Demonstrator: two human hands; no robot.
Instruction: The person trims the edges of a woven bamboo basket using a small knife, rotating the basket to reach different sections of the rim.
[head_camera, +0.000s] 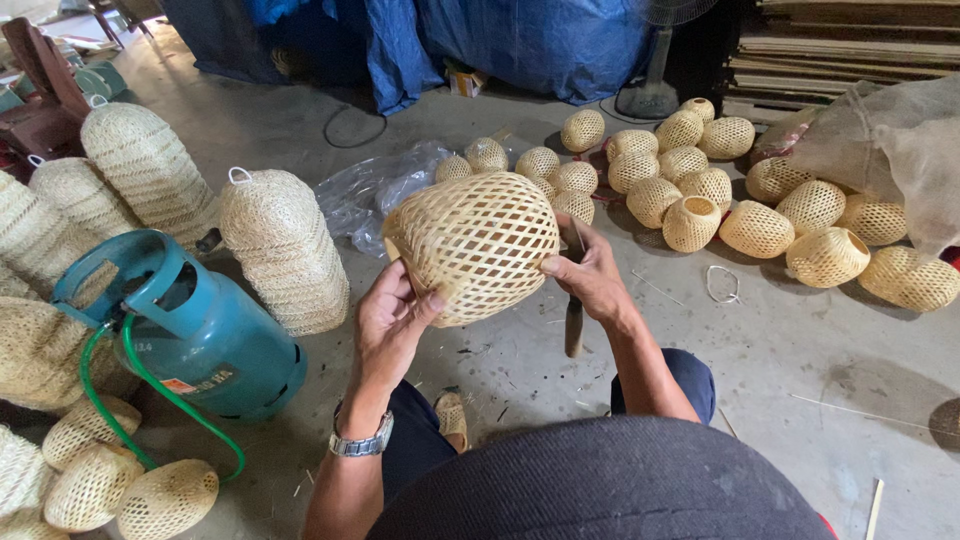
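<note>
Your left hand (392, 318) cups the woven basket (473, 243) from 7 o'clock; your right hand (592, 275), at 4 o'clock, grips a knife handle (574, 325)

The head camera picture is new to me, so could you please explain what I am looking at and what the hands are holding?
There is one picture, taken by a camera worn on a person's head, looking down at their own two bare hands and lap. The left hand, with a wristwatch, and the right hand hold a round woven bamboo basket between them. The right hand's grip also takes in a wooden-handled tool; its working end is hidden. On the concrete floor lie many similar small baskets. To the left stand a teal gas cylinder with a green hose and stacks of woven shades. A blue tarp hangs behind.
</note>
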